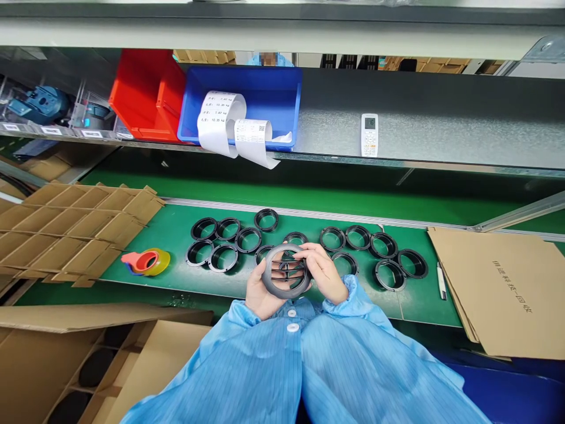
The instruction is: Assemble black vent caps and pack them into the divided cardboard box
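A round dark grey air vent (pixel 274 286) with thin black slats inside its ring is held up in front of my chest. My left hand (pixel 258 295) grips its left side, thumb on the rim, with fingers showing behind the slats. The bent fingers of my right hand (pixel 325 274) are closed at the upper right of the vent; whether they pinch a small part there I cannot make out. Beyond my hands, several black rings (pixel 223 258) lie on the green bench, with another group of black rings (pixel 390 275) to the right.
Cardboard dividers (pixel 101 227) and a roll of yellow tape (pixel 164 263) lie left. To the right are a white pen (pixel 441 281) and flat cardboard (pixel 498 282). The shelf above holds a red bin (pixel 143 88), a blue bin (pixel 273 88) and a remote control (pixel 369 135). An open carton (pixel 168 359) stands lower left.
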`<state>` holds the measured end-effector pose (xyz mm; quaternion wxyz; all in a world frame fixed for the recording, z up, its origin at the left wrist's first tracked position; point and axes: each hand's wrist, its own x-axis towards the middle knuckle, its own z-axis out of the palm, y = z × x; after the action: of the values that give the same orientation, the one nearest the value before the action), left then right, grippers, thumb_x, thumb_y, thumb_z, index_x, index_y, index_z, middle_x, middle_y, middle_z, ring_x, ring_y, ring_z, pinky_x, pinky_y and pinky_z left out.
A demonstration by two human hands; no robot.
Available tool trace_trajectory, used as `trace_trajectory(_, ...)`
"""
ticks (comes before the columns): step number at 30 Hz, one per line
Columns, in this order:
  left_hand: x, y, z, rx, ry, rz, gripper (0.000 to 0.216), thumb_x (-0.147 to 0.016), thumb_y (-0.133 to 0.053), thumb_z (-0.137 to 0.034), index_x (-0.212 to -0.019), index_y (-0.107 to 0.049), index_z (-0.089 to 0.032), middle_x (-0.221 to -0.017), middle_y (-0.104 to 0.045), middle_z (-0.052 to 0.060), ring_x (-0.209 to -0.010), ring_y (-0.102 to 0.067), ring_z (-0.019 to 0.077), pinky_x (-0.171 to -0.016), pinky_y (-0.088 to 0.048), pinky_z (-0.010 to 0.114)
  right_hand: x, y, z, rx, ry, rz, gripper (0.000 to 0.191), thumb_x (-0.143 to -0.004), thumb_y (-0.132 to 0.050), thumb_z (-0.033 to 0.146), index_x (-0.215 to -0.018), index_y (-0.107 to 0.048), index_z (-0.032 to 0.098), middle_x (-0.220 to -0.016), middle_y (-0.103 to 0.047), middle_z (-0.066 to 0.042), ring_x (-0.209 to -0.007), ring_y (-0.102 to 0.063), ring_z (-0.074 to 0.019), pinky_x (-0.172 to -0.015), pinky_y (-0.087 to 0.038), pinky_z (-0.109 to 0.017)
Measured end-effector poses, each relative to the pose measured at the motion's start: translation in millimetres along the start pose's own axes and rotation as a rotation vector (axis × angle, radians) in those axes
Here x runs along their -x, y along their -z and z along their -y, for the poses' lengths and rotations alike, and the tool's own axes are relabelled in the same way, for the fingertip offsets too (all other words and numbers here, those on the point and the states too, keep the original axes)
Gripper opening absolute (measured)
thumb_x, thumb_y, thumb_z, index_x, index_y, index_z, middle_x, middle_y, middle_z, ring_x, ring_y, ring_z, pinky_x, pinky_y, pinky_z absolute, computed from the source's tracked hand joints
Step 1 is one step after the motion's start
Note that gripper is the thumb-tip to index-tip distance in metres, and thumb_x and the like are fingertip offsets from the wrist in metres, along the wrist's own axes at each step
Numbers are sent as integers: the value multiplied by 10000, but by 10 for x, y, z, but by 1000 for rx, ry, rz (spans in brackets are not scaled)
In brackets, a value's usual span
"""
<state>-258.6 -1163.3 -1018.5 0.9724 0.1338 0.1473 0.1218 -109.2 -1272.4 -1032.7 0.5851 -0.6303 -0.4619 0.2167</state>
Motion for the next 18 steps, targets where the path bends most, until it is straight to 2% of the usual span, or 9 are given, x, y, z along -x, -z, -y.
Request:
trace_trajectory(8, -6, 17, 6, 33, 11, 6, 586, -949, -484, -521, -1465, -458, -245, -1390, -586, 175, -1330, -481, 425, -1112, -228, 733, 0, -5, 14, -12, -10, -4, 455, -1028, -365, 515, -1094, -725, 245, -1209, -572, -100, -1190, -542, -205, -1055, -413, -381)
trace_trajectory(12, -10, 15, 0, 33, 21, -3, 538, -967, -452, -545, -1357, -572, -194, -1365, -603, 189, -1353, -458, 422, -1126, -202, 732, -2, -7, -3, -30, -14, -11, 457, -1029, -366, 510, -1088, -728, 237, -1204, -571, -104, -1202, -537, -202, -1057, -411, -378)
trace_trajectory(18, -37, 21, -9, 38, 46, 77, 597, -976, -395, -610, -1304, -618, -165, -1372, -601, 190, -1360, -454, 417, -1139, -196, 722, 7, -16, -39, -34, -49, -19, 491, -1019, -357, 553, -1085, -725, 235, -1194, -586, -107, -1194, -552, -206, -1068, -420, -391)
